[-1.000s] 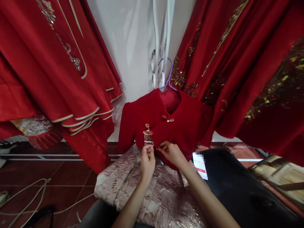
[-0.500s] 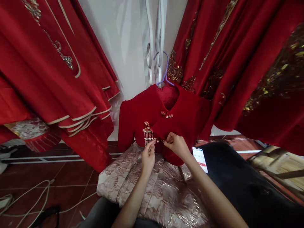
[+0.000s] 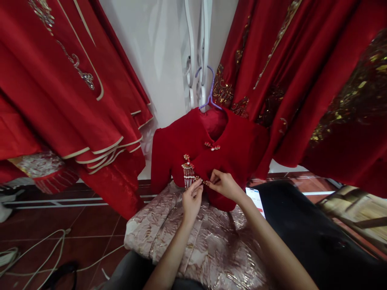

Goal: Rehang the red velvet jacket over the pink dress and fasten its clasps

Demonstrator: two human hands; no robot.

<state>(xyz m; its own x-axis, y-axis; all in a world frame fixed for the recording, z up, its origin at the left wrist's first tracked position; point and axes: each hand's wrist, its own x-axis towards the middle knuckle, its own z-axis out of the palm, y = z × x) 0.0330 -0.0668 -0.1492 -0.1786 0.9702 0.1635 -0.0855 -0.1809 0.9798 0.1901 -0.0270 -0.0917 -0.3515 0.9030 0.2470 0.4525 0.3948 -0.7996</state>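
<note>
A red jacket (image 3: 236,141) hangs on a purple hanger (image 3: 212,86). Jewelled frog fasteners (image 3: 212,146) with a pearl join its neckline. Lower on the chest dangles a beaded tassel ornament (image 3: 188,173). My left hand (image 3: 192,199) is closed in a pinch at one jewelled half of a lower frog fastener (image 3: 203,182), just beside the tassel. From the other side, my right hand (image 3: 225,185) pinches the opposite half at the jacket's edge. The two halves are close together between my fingertips; I cannot tell whether they are hooked.
Red embroidered garments hang left (image 3: 115,100) and right (image 3: 290,108). Pink brocade fabric (image 3: 169,225) lies below the jacket. A lit phone (image 3: 255,201) rests on a black seat (image 3: 290,225). White cables (image 3: 60,249) trail over the tiled floor, and a white metal frame (image 3: 203,44) stands behind.
My left hand has moved slightly right and up, closing the gap to my right hand. My right hand has shifted a little left, bringing the fastener halves together.
</note>
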